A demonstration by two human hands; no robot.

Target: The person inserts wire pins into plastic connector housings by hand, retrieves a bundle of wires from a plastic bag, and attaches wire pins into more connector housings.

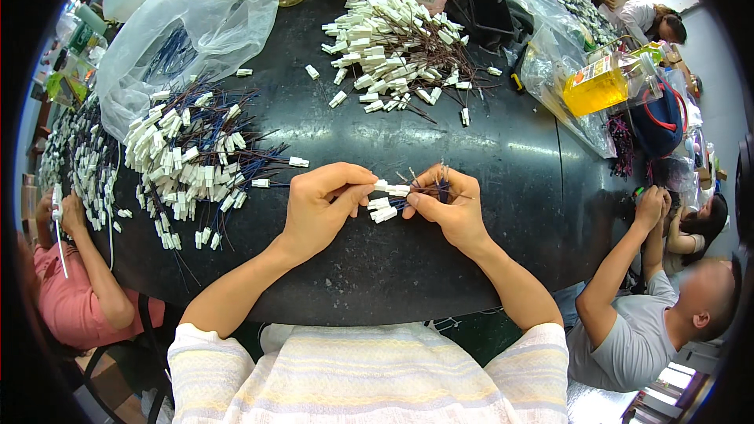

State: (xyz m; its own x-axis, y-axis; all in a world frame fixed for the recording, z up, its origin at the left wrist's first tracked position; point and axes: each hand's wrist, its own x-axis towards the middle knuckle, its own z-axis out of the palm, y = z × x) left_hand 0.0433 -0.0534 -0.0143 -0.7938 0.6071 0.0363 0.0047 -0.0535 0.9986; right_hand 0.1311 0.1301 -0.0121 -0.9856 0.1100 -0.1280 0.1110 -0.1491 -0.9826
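My left hand (320, 206) pinches a small white plastic connector (382, 186) between thumb and forefinger at the middle of the black table (487, 180). My right hand (448, 204) meets it from the right, gripping a small bundle of wired connectors (385, 210) with blue and brown wires poking up between its fingers. The two hands touch at the fingertips. To my left lies a heap of white connectors with blue wires (192, 165). Farther back sits a heap of white connectors with brown wires (393, 51).
A clear plastic bag (188, 27) holds more blue wires at back left. A bottle of yellow liquid (601, 82) lies in a bag at right. A person in pink (78, 290) sits left, another in grey (636, 322) sits right. Loose connectors dot the table.
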